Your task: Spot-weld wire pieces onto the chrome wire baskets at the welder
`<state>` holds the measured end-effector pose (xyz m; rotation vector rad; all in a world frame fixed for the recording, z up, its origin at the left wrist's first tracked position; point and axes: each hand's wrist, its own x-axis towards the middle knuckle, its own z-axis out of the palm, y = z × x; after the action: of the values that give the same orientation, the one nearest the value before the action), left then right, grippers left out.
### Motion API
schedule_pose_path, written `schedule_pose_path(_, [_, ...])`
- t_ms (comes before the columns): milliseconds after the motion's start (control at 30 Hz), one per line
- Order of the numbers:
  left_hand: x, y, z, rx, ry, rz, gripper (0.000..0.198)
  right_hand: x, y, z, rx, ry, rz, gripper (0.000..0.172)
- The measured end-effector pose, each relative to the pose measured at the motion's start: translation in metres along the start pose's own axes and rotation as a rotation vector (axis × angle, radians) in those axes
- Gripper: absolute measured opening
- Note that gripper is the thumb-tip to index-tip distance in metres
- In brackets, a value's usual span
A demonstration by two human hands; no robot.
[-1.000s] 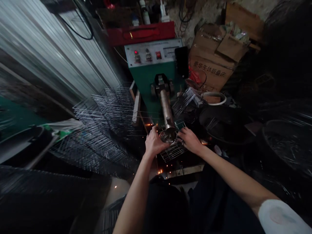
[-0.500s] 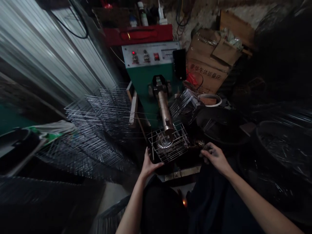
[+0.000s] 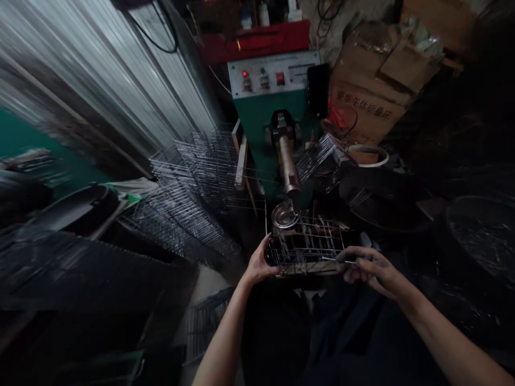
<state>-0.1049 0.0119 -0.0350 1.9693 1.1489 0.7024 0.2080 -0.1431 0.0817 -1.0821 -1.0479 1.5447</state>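
The left hand [image 3: 260,264] has hold of a wire rack [image 3: 311,244] by its near left corner, thumb and fingers set wide apart with the corner between them. The rack lies in front of a green machine [image 3: 261,123], below the end of the machine's metal cylinder [image 3: 288,163]. A round metal ring [image 3: 285,215] shows at the rack's far left part, right by the tip of the cylinder; whether it is fixed to the rack cannot be told.

The right hand [image 3: 372,267] is near the rack's right end, fingers curled and nearly closed, pinching a thin rod [image 3: 338,261]. The rod points left toward the rack; whether it touches the wires is too dim to tell.

On the machine's panel [image 3: 298,75] a red light [image 3: 244,73] glows, and a phone [image 3: 318,91] stands upright against the panel's right end. A red case [image 3: 257,42] is just behind the panel. Stacked wire panels [image 3: 189,187] fill the space left of the machine. To its right are a bundle of wires [image 3: 317,161], a white hoop [image 3: 387,156] and a dark basin [image 3: 394,206] with a few rods in it. A cardboard box [image 3: 366,80] leans behind them.
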Motion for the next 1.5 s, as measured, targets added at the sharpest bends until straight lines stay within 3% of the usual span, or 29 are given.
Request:
schedule_pose_path(67, [-0.006, 0.018, 0.001, 0.106, -0.066, -0.001, 0.121, 0.003, -0.014, 0.009, -0.128, -0.154, -0.023, 0.052])
schedule_pose_path(167, [0.0, 0.052, 0.009, 0.305, -0.112, 0.019, 0.127, 0.026, -0.017, 0.021, -0.519, -0.23, -0.145, 0.03])
schedule_pose_path(333, [0.013, 0.091, 0.019, 0.487, -0.083, 0.115, 0.122, 0.073, 0.023, 0.021, -1.187, -0.223, -0.337, 0.005])
schedule_pose_path(500, [0.02, 0.107, 0.012, 0.488, -0.002, 0.087, 0.109, 0.086, 0.047, 0.016, -1.61, -0.136, -0.537, 0.019])
schedule_pose_path(600, [0.027, 0.113, 0.009, 0.487, 0.053, 0.088, 0.104, 0.087, 0.048, 0.013, -1.673, -0.111, -0.691, 0.029])
schedule_pose_path(733, [0.032, 0.115, 0.007, 0.504, 0.098, 0.113, 0.101, 0.09, 0.045, 0.009, -1.651, -0.07, -0.774, 0.033])
schedule_pose_path(1500, [0.027, 0.117, -0.002, 0.501, 0.121, 0.128, 0.097, 0.092, 0.04, 0.011, -1.55, 0.005, -0.89, 0.029])
